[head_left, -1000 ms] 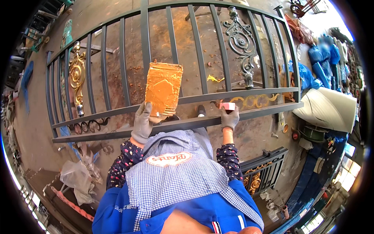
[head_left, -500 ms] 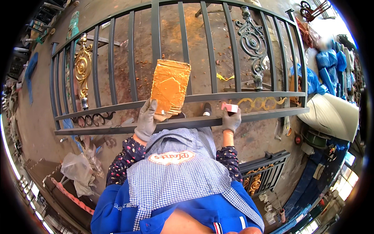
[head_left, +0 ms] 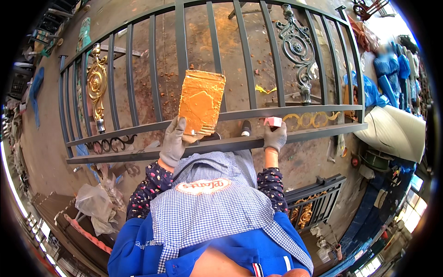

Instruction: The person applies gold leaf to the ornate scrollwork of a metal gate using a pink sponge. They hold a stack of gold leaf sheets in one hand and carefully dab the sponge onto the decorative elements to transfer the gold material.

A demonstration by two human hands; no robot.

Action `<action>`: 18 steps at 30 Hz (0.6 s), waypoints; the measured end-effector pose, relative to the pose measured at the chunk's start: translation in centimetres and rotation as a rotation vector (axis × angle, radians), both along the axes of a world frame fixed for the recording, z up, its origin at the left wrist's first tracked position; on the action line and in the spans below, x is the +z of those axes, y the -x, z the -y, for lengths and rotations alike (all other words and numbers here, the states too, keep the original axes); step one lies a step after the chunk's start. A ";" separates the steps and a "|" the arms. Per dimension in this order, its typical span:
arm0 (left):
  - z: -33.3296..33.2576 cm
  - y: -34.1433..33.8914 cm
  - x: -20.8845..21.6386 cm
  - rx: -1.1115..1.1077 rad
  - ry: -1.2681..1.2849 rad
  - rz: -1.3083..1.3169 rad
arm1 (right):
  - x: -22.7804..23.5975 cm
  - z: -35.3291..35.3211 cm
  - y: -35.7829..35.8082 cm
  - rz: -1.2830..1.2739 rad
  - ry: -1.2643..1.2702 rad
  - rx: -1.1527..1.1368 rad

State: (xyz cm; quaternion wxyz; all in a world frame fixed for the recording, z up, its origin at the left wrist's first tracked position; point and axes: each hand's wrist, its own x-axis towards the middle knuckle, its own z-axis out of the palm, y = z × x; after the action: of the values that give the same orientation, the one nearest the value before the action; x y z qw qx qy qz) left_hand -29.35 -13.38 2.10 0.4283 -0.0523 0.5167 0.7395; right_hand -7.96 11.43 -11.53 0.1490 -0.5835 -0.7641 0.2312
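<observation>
Wrapped in a grey glove, my left hand [head_left: 173, 141] grips the lower edge of a cardboard piece [head_left: 201, 101] thickly coated in orange-gold paint. My gloved right hand [head_left: 275, 137] is closed round a small pink sponge-like block [head_left: 273, 122], which pokes out above the fingers. Both hands are above the near rail of a dark grey metal railing [head_left: 318, 133]. Close to the right hand are gold scrolls [head_left: 311, 121] between the two lower rails; the scrolls [head_left: 110, 144] at the left are dark. One upright ornament [head_left: 97, 83] is gold, the other [head_left: 297, 46] dark with silvery ends.
A smaller railing panel with gold ornaments [head_left: 314, 203] stands low at the right. Beyond it are a pale rolled sheet [head_left: 397, 131] and blue wrapped bundles [head_left: 387, 69]. A clear plastic bag [head_left: 94, 201] lies at the lower left, and a hand truck [head_left: 369, 8] stands far right.
My right hand has shifted slightly, and the pink block sits a little higher and turned. My left hand and the cardboard stay nearly still. The surroundings shift slightly in view.
</observation>
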 end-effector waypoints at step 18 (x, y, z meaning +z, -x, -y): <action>0.9 -0.3 -1.7 0.043 0.005 -0.021 | -0.3 -2.7 -1.8 0.096 0.115 0.041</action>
State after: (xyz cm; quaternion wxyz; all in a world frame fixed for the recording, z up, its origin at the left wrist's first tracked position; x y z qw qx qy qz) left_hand -29.07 -14.27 0.36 0.4068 -0.0566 0.5218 0.7477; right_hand -6.21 14.17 -11.84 0.0736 -0.5856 -0.7676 0.2497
